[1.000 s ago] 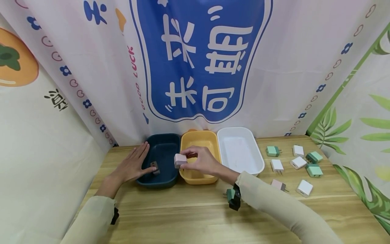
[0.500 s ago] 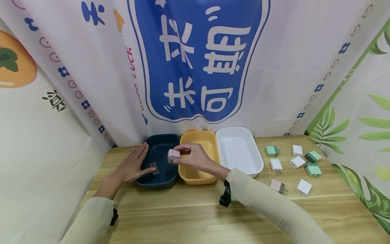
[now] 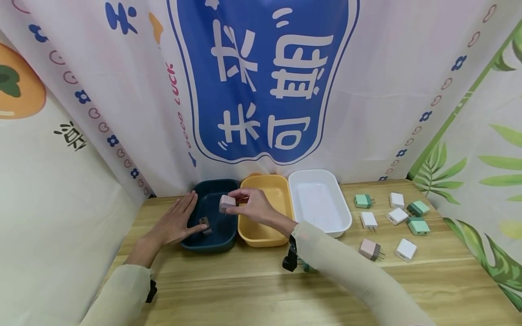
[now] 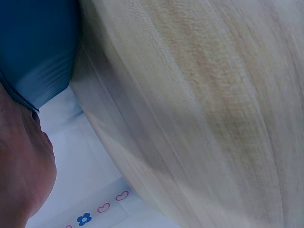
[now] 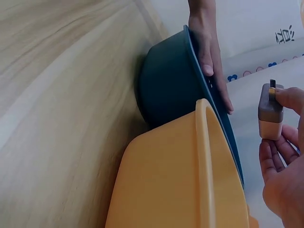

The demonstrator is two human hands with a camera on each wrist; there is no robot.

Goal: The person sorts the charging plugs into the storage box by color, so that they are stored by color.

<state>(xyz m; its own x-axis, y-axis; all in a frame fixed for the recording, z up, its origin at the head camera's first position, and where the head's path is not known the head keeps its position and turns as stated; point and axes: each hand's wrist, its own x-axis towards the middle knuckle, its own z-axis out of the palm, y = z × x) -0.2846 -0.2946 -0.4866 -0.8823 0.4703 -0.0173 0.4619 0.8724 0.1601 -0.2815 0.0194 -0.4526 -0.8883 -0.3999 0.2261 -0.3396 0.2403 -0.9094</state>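
My right hand (image 3: 258, 207) pinches a pink and grey charger plug (image 3: 226, 203) between thumb and fingers, above the dark blue bin (image 3: 210, 248). In the right wrist view, this plug (image 5: 270, 111) has its prongs beside the thumb, and the pink end faces the other fingers. My left hand (image 3: 173, 224) lies with straight fingers along the left rim of the dark blue bin, its thumb reaching over the edge. Inside that bin, close to the thumb tip, lies another charger plug (image 3: 205, 225), grey-brown in this light. The left wrist view catches only part of the hand and the bin's side.
A yellow bin (image 3: 265, 237) and a white bin (image 3: 320, 203) stand in a row beside the dark blue one. Several white, green and pink charger plugs (image 3: 369, 220) lie on the wooden table (image 3: 228, 290) at the right. One green plug (image 3: 306, 266) is partly hidden by the right forearm.
My right hand has carried the pink and grey charger plug leftward and slightly farther back, from near the yellow bin's edge to over the dark blue bin. The left hand has stayed in place.
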